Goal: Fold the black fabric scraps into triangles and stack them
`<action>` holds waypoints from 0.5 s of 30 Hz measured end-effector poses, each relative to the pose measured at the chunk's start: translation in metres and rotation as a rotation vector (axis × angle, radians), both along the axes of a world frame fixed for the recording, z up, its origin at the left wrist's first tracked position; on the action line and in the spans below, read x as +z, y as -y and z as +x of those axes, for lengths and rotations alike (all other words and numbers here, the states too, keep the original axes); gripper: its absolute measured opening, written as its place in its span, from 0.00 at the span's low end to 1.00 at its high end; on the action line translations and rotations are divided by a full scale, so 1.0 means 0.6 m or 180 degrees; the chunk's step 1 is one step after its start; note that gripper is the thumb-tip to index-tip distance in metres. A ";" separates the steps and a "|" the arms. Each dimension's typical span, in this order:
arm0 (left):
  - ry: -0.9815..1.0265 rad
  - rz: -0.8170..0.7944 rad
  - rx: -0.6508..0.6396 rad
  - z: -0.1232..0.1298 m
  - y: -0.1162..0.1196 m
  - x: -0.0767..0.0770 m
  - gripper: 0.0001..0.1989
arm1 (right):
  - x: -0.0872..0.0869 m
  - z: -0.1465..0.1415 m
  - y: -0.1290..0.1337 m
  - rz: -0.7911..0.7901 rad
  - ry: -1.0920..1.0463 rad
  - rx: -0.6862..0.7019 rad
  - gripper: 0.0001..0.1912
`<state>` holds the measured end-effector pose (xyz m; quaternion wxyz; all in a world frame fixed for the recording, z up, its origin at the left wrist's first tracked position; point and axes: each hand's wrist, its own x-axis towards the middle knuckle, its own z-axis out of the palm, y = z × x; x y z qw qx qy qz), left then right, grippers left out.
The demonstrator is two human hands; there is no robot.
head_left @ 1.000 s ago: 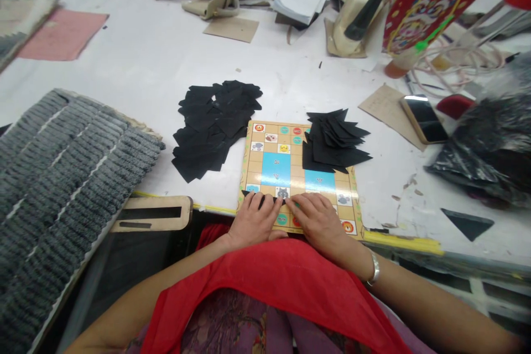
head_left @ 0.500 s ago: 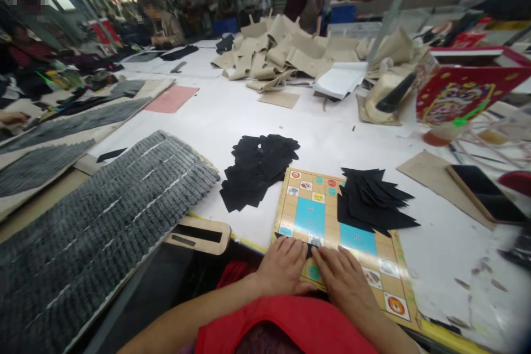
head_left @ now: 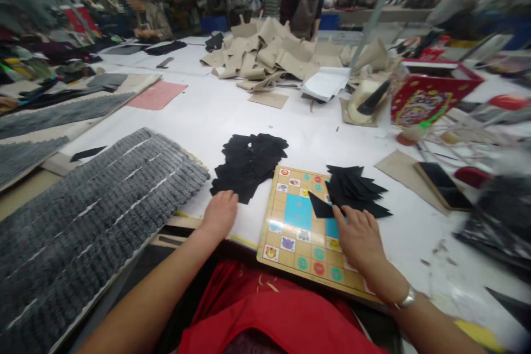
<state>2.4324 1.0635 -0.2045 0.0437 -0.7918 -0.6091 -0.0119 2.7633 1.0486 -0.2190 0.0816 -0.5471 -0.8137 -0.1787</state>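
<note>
My left hand is at the near edge of a loose pile of black fabric pieces, its fingers bent and closed on the edge of a piece there. My right hand is over the right part of a printed game board. Its fingers are closed on the corner of a pointed black fabric piece. Just beyond that hand, a fanned stack of pointed black pieces overlaps the board's right edge.
A grey ribbed textile panel lies at the left. Beige pieces are heaped at the back. To the right are a phone, a red box and black plastic. A co-worker stands behind the heap.
Both hands have parted from the board's near edge. My left hand has moved left to the loose pile; my right has moved right and away from me with a black piece. The view has shifted.
</note>
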 end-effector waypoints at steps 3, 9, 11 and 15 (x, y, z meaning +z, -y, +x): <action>-0.0119 -0.0195 -0.0083 -0.022 -0.016 -0.016 0.13 | 0.007 0.002 0.008 -0.0003 -0.0201 0.0076 0.22; 0.0163 0.0297 -0.0097 -0.048 -0.026 -0.014 0.12 | -0.010 -0.055 0.054 -0.0904 -0.0808 0.0524 0.18; 0.0626 0.1032 -0.0096 -0.038 -0.013 0.001 0.10 | -0.009 -0.057 0.053 -0.0900 -0.1259 0.0416 0.16; 0.1045 0.1286 -0.1008 0.054 0.047 0.004 0.09 | 0.008 -0.059 0.031 -0.1520 -0.2468 0.0162 0.14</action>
